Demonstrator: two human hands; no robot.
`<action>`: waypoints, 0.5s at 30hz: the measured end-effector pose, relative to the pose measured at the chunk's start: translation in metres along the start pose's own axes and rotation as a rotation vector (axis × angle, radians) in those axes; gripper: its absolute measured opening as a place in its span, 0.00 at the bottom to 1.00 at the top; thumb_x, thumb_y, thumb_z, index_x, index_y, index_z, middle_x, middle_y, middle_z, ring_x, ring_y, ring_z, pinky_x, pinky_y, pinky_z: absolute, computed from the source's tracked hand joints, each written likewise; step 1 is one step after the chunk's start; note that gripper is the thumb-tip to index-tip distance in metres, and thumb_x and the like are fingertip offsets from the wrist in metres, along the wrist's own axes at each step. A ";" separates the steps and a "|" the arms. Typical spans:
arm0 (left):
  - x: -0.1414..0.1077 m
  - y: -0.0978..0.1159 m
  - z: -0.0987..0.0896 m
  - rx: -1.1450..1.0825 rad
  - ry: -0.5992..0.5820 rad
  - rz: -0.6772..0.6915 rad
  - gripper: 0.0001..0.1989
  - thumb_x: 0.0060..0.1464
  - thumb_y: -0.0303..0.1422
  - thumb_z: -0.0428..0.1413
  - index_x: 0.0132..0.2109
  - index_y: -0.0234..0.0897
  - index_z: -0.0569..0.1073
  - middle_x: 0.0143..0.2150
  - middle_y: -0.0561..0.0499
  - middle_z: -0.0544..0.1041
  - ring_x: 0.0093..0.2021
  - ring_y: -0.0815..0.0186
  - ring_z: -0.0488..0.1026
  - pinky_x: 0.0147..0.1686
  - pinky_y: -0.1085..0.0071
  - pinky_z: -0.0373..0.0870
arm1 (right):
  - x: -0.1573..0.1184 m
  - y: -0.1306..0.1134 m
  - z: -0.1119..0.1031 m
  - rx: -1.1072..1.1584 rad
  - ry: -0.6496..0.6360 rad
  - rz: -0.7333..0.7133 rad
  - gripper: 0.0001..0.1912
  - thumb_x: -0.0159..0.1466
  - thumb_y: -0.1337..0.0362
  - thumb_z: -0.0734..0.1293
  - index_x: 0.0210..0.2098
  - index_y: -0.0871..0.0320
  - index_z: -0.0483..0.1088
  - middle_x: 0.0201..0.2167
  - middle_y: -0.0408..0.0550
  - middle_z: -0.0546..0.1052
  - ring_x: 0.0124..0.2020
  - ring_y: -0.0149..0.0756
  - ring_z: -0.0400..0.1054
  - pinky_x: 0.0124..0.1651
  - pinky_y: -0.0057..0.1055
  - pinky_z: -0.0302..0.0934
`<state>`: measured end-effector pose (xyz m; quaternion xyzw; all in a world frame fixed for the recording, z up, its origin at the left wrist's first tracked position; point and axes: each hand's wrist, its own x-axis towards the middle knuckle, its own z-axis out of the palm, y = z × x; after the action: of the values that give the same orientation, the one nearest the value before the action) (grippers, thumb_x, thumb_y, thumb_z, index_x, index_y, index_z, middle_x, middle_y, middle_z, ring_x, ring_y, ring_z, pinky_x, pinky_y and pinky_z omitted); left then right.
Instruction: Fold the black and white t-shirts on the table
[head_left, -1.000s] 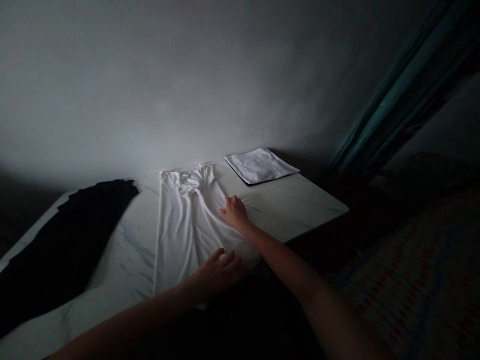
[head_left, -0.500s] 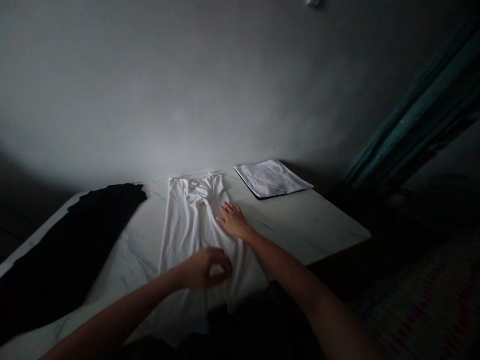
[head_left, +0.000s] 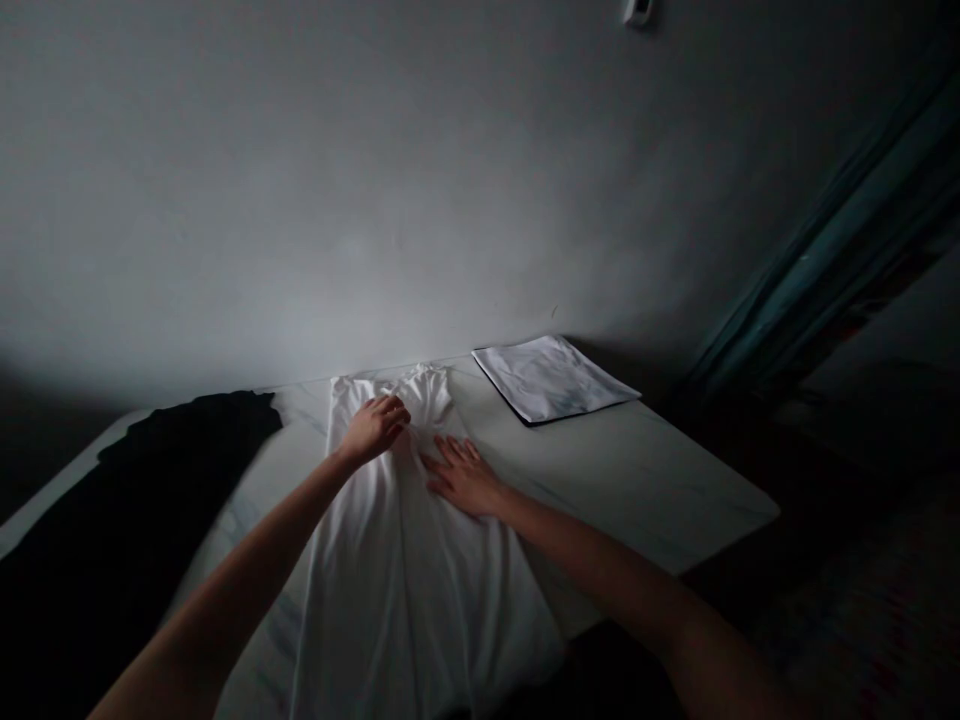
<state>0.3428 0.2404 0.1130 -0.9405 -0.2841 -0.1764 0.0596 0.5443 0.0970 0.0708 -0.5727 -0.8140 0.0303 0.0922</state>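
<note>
white garment (head_left: 420,600) laid across middle of bench (head_left: 637,490). your right hand (head_left: 463,480) rests on it, grip spread; your left hand (head_left: 375,428) curls over its upper part, can't tell if that grip pinches. black cloth (head_left: 157,500) at bench's left end.

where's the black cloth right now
In the head view, the black cloth lies on the left side of the marbled table, left of the white garment.
</note>
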 end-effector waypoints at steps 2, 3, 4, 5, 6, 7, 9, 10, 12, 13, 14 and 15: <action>-0.008 -0.004 0.007 -0.095 -0.029 0.032 0.08 0.58 0.28 0.53 0.42 0.40 0.76 0.45 0.46 0.76 0.47 0.58 0.74 0.47 0.61 0.71 | 0.007 -0.003 -0.008 0.008 0.011 0.009 0.25 0.72 0.48 0.57 0.65 0.46 0.63 0.68 0.54 0.62 0.67 0.48 0.56 0.66 0.48 0.51; -0.012 -0.005 0.012 -0.170 -0.052 0.038 0.08 0.58 0.28 0.53 0.42 0.40 0.76 0.45 0.46 0.76 0.46 0.60 0.74 0.46 0.62 0.72 | 0.014 -0.003 -0.014 0.011 0.015 0.035 0.23 0.72 0.49 0.56 0.60 0.48 0.69 0.62 0.54 0.69 0.63 0.46 0.63 0.63 0.45 0.55; -0.015 -0.007 0.017 -0.262 -0.064 0.032 0.08 0.58 0.28 0.53 0.42 0.40 0.76 0.45 0.47 0.76 0.45 0.61 0.75 0.45 0.64 0.73 | 0.025 -0.001 -0.019 0.012 0.019 0.077 0.23 0.73 0.49 0.55 0.54 0.52 0.74 0.55 0.55 0.75 0.58 0.44 0.68 0.60 0.41 0.58; -0.019 -0.008 0.022 -0.360 -0.052 0.001 0.08 0.57 0.29 0.53 0.43 0.40 0.75 0.47 0.46 0.75 0.44 0.63 0.75 0.44 0.66 0.73 | 0.038 0.002 -0.025 0.013 0.024 0.128 0.24 0.73 0.51 0.54 0.49 0.54 0.77 0.49 0.54 0.79 0.52 0.42 0.72 0.56 0.37 0.61; -0.022 -0.011 0.026 -0.452 -0.010 -0.064 0.09 0.57 0.30 0.52 0.44 0.40 0.74 0.49 0.46 0.74 0.43 0.64 0.75 0.43 0.66 0.74 | 0.054 0.007 -0.031 0.016 0.033 0.174 0.24 0.74 0.53 0.54 0.45 0.56 0.78 0.44 0.54 0.80 0.49 0.41 0.73 0.53 0.35 0.63; -0.024 -0.014 0.030 -0.523 0.058 -0.170 0.10 0.57 0.31 0.52 0.45 0.39 0.73 0.50 0.45 0.73 0.43 0.64 0.75 0.41 0.67 0.74 | 0.072 0.013 -0.036 0.022 0.043 0.205 0.22 0.74 0.55 0.54 0.44 0.57 0.78 0.43 0.53 0.80 0.47 0.40 0.74 0.51 0.33 0.63; -0.025 -0.023 0.034 -0.578 0.196 -0.453 0.12 0.56 0.34 0.51 0.47 0.37 0.71 0.50 0.44 0.72 0.40 0.64 0.75 0.39 0.66 0.75 | 0.111 0.029 -0.043 0.055 0.065 0.195 0.16 0.72 0.62 0.58 0.47 0.57 0.76 0.48 0.53 0.79 0.51 0.39 0.72 0.52 0.31 0.63; -0.024 -0.028 0.035 -0.574 0.233 -0.603 0.13 0.55 0.35 0.51 0.46 0.36 0.71 0.48 0.44 0.73 0.39 0.63 0.75 0.38 0.65 0.75 | 0.132 0.036 -0.045 0.080 0.069 0.166 0.15 0.71 0.66 0.59 0.50 0.57 0.75 0.51 0.52 0.77 0.53 0.38 0.71 0.53 0.30 0.62; -0.018 -0.039 0.036 -0.566 0.210 -0.841 0.15 0.54 0.38 0.53 0.45 0.34 0.70 0.40 0.45 0.75 0.37 0.60 0.75 0.36 0.64 0.74 | 0.170 0.048 -0.045 0.139 0.060 0.107 0.18 0.67 0.72 0.62 0.54 0.57 0.73 0.56 0.52 0.74 0.56 0.38 0.69 0.56 0.30 0.61; -0.014 -0.043 0.037 -0.587 0.169 -0.915 0.16 0.53 0.40 0.55 0.45 0.33 0.69 0.35 0.47 0.75 0.35 0.59 0.75 0.34 0.65 0.73 | 0.188 0.051 -0.043 0.176 0.045 0.074 0.20 0.65 0.74 0.63 0.55 0.57 0.72 0.57 0.53 0.73 0.56 0.38 0.68 0.57 0.30 0.61; -0.009 -0.046 0.037 -0.633 0.129 -0.961 0.18 0.51 0.40 0.57 0.45 0.33 0.69 0.31 0.49 0.74 0.33 0.59 0.75 0.32 0.66 0.72 | 0.203 0.053 -0.040 0.219 0.022 0.039 0.22 0.63 0.76 0.64 0.55 0.57 0.72 0.58 0.53 0.73 0.56 0.37 0.69 0.56 0.30 0.61; -0.004 -0.047 0.038 -0.701 0.106 -0.993 0.18 0.50 0.39 0.59 0.45 0.33 0.68 0.29 0.51 0.73 0.31 0.61 0.75 0.30 0.67 0.72 | 0.217 0.052 -0.037 0.270 -0.012 0.003 0.23 0.60 0.77 0.65 0.54 0.58 0.73 0.57 0.52 0.73 0.54 0.37 0.69 0.55 0.30 0.62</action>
<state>0.3249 0.2852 0.0765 -0.6493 -0.6104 -0.3126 -0.3288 0.5285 0.3167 0.1240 -0.5560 -0.8023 0.1434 0.1634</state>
